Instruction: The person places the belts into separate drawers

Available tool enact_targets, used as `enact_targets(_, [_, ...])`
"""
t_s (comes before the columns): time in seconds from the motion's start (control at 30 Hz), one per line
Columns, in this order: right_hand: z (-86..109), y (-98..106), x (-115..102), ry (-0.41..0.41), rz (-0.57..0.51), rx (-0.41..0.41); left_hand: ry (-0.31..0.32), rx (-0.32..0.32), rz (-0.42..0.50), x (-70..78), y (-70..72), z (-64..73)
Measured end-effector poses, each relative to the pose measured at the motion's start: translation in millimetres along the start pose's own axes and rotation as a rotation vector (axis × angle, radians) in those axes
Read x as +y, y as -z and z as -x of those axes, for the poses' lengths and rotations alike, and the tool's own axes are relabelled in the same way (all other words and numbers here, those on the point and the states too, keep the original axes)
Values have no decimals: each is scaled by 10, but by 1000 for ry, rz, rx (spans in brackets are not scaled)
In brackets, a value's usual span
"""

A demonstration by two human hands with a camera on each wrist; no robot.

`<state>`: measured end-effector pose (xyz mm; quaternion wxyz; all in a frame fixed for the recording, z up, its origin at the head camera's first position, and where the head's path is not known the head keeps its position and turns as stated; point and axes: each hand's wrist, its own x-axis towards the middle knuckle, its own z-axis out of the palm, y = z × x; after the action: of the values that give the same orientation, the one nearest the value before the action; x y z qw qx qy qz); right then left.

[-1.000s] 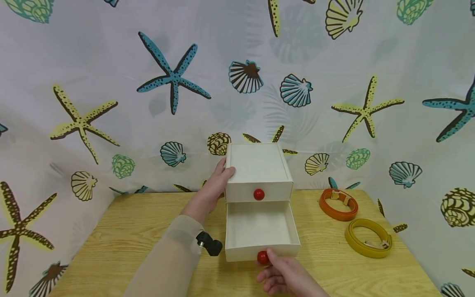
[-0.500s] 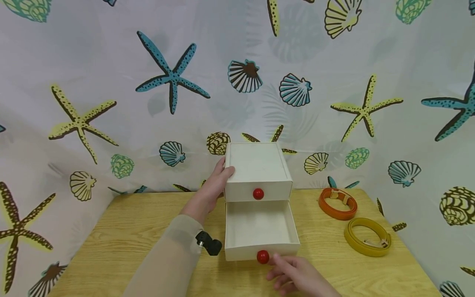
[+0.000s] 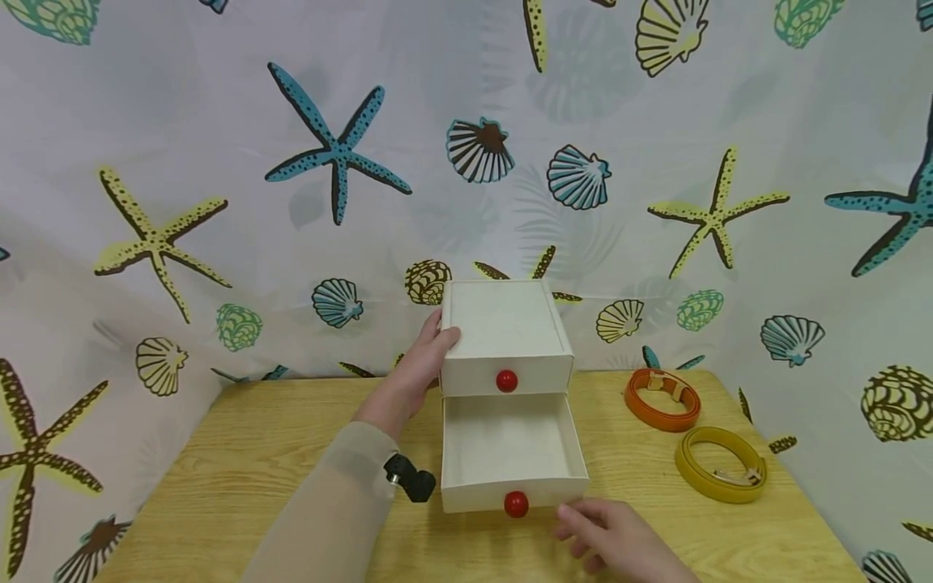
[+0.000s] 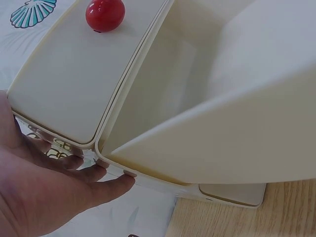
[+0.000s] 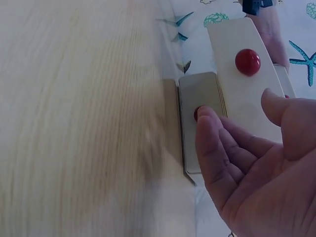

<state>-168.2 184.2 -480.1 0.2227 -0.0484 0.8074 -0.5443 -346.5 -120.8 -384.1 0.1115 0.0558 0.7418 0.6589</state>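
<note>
A small white drawer chest (image 3: 506, 320) stands on the table, with red ball knobs. Its top drawer (image 3: 470, 378) is closed. Below it, the middle drawer (image 3: 510, 441) is pulled out, and its inside looks bare. My left hand (image 3: 423, 360) rests against the chest's left side, thumb over the top edge and fingers along the side wall in the left wrist view. My right hand (image 3: 612, 534) is apart from the chest, just right of the pulled-out drawer's front, fingers loosely bent around nothing. A lower drawer (image 5: 197, 148) shows in the right wrist view, its knob partly behind my finger.
An orange rolled belt (image 3: 663, 423) and a mustard-yellow rolled belt (image 3: 722, 490) lie on the wooden table (image 3: 291, 453) to the right of the chest. A curtain (image 3: 437, 219) printed with shells and starfish hangs behind and at both sides.
My right hand has let go of the middle drawer's red knob and moved right, away from it. The drawer stays pulled out, and my left hand has stayed in place.
</note>
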Motion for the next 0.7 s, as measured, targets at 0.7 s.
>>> enact_targets(0.7, [83, 355, 68, -82, 567, 388, 6, 5, -4, 4, -4, -1])
